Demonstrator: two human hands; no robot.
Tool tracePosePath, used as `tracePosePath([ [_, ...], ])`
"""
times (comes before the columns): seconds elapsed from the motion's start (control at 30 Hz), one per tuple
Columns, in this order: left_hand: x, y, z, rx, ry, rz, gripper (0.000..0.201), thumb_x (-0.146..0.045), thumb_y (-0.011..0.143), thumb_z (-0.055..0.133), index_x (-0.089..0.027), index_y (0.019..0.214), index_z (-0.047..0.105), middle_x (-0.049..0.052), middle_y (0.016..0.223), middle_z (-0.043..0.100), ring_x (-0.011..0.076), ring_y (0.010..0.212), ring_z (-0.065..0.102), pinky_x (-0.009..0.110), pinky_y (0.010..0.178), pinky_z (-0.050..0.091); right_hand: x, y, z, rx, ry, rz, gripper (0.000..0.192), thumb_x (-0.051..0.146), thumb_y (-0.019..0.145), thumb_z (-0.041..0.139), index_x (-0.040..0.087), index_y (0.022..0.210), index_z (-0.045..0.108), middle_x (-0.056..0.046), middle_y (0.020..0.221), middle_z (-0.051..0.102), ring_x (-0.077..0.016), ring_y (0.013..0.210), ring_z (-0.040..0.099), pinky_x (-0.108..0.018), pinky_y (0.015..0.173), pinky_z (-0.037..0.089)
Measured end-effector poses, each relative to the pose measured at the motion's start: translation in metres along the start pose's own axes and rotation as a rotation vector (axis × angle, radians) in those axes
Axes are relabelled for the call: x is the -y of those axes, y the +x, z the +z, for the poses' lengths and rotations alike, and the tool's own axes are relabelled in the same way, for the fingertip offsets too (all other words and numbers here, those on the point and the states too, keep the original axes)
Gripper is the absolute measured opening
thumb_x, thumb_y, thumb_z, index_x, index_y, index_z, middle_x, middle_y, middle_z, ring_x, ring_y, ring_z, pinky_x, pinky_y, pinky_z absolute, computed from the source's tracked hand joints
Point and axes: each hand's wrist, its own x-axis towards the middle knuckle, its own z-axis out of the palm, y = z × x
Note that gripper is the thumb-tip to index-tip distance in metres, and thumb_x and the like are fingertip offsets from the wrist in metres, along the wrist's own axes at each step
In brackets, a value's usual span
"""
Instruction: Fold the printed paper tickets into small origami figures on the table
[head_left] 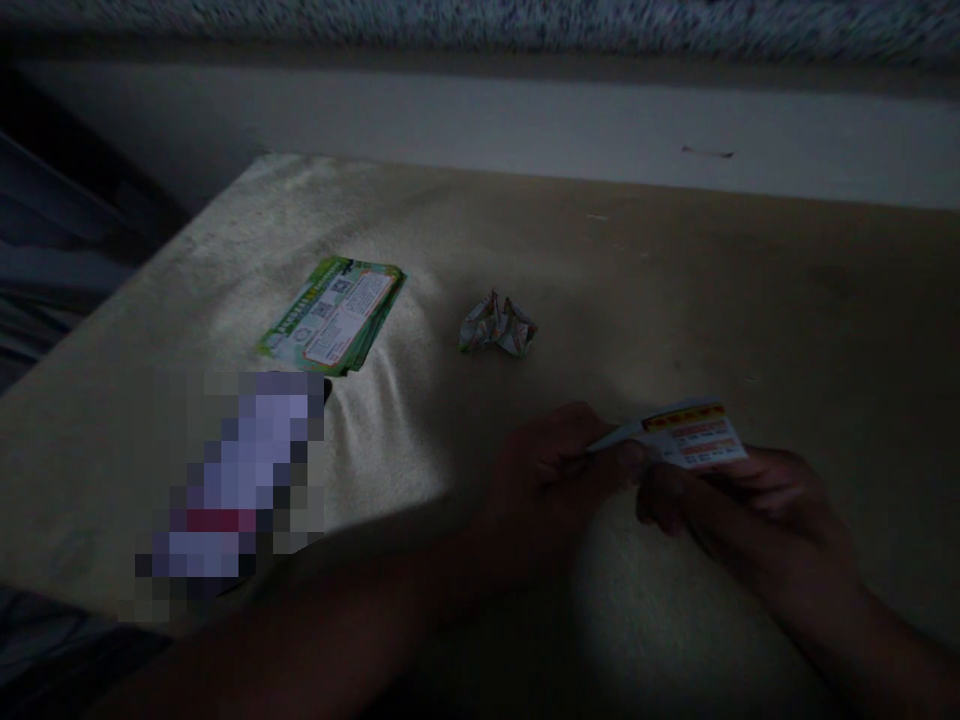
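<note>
Between my two hands is a folded piece of printed paper (pixel 697 436), white with a dark yellow-and-red band and lines of red print. My left hand (pixel 566 460) pinches its left end, the thumb lying on top. My right hand (pixel 757 510) grips the lower right side, thumb near the bottom edge and the other fingers behind. The parts of the paper under my fingers are hidden. Beyond my left hand, a small folded paper shape (pixel 498 326) with pointed peaks sits on the pale tabletop (pixel 420 230).
A stack of green printed leaflets (pixel 330 312) lies at the left. Nearer to me is a blurred-out, phone-like object (pixel 240 470) with a bright surface. A pale wall (pixel 480 120) borders the table's far edge, with a speckled ledge (pixel 480 25) above. The light is dim.
</note>
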Motion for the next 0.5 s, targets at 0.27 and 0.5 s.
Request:
tracePosePath([
  [0.27,-0.0069,-0.0029,-0.0007,0.097,-0.011,0.048,0.025,-0.033,0.096,0.057,-0.014,0.089,0.071,0.007,0.081,0.066,0.0171,0.082,0.065,0.036,0.086,0.054,0.0010,0.0010,-0.0012,0.116,0.126,-0.046,0.013,0.025,0.089,0.068,0.026,0.089,0.082,-0.002,0.072,0.074,-0.0139,0.062,0.066,-0.023,0.058,0.056],
  [0.5,-0.0098,-0.0005,-0.0041,0.104,-0.092,-0.016,0.029,-0.036,0.095,0.058,-0.011,0.091,0.072,0.009,0.080,0.069,0.0189,0.080,0.067,0.037,0.084,0.054,0.0064,-0.0034,-0.0039,0.145,0.088,-0.079,0.027,0.032,0.098,0.054,0.028,0.096,0.080,-0.003,0.081,0.075,-0.0199,0.077,0.071,-0.033,0.081,0.058],
])
